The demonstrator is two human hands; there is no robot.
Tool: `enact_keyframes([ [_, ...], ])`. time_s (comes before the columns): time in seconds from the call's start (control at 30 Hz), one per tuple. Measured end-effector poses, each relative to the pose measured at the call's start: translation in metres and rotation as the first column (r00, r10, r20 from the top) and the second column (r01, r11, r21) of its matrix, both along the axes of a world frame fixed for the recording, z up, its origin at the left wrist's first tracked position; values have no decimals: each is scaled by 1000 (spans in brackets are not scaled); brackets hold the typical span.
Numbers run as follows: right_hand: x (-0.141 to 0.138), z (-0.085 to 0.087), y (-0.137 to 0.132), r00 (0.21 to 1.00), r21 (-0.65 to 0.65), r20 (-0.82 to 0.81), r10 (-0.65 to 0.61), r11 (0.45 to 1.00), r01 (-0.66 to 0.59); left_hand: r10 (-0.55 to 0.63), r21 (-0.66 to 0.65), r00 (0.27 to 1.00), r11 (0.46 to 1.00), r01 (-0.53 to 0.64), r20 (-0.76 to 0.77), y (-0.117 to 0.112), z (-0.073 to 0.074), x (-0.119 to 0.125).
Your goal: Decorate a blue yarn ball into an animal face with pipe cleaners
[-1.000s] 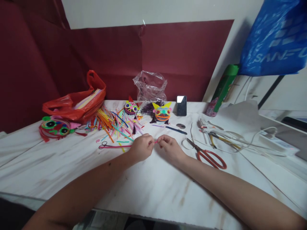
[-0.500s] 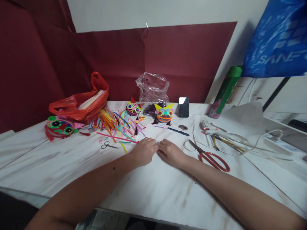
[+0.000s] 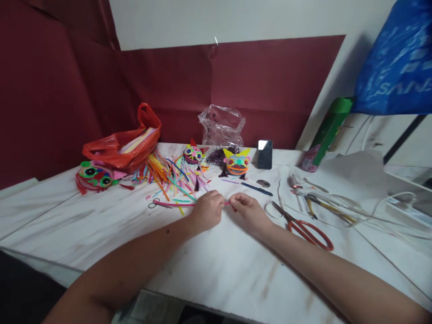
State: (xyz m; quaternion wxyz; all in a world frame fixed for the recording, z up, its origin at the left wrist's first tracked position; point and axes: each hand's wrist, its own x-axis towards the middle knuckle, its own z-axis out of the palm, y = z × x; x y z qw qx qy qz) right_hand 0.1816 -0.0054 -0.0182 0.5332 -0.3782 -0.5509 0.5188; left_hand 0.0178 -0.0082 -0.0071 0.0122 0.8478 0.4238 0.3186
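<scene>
Head view: left hand (image 3: pixel 207 211) and right hand (image 3: pixel 248 211) apparently pinch pink strip (image 3: pixel 175 204).

The bench (image 3: pixel 209 265) is a smooth, faintly shiny white surface with brownish marble-like veins, backed by matt maroon paper (image 3: pixel 270 85) with fold creases. The red bag (image 3: pixel 118 146) and clear bag (image 3: pixel 221 126) are thin, crinkled, glossy plastic, while the scissors (image 3: pixel 287 217) have dull metal blades and glossy red handles. The pink strip (image 3: pixel 175 204) looks thin, smooth and matt.
</scene>
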Motion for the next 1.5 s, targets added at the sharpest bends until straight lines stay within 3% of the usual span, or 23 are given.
enact_keyframes([
  [0.13, 4, -1, 2, 989, 24, 144, -41, 999, 38, -14, -21, 995, 1000, 12, -104, -2, -4, 0],
  [0.4, 4, -8, 2, 988, -30, 152, -24, 999, 29, 0, -168, 992, 986, 21, 124, -2, -7, 5],
  [0.53, 8, -10, 1, 950, 118, 312, -28, 993, -9, 69, -331, 971, 944, 10, 227, 0, -10, 8],
  [0.6, 11, -9, 0, 881, 270, 466, -84, 961, -51, 67, -340, 978, 940, 5, 198, 0, -10, 7],
  [0.7, 14, -7, -2, 752, 497, 632, -186, 842, -209, 0, -222, 999, 975, 8, 34, -5, -7, 5],
  [0.77, 16, -7, -2, 684, 549, 698, -210, 770, -324, -17, -187, 997, 982, 3, -72, -7, -5, 5],
  [0.83, 16, -9, -1, 668, 537, 716, -202, 771, -342, 11, -237, 997, 971, -28, -74, -8, -5, 6],
  [0.93, 15, -10, 0, 775, 427, 611, -159, 891, -154, 100, -366, 983, 930, -38, 152, -5, -7, 8],
  [1.03, 11, -7, 0, 893, 222, 436, -110, 975, 11, 162, -472, 883, 879, 74, 440, -3, -6, 10],
  [1.13, 9, -4, -1, 929, 157, 353, -108, 986, 55, 218, -563, 766, 797, 218, 605, -1, -5, 12],
  [1.23, 10, -3, -2, 912, 210, 395, -111, 977, 27, 301, -654, 659, 648, 390, 690, 1, -4, 11],
  [1.3, 12, -4, -1, 888, 261, 442, -123, 965, 4, 351, -686, 624, 577, 444, 699, 3, -5, 11],
  [1.5, 15, -9, 2, 855, 341, 493, -162, 940, -18, 357, -672, 581, 524, 523, 731, 6, -5, 9],
])
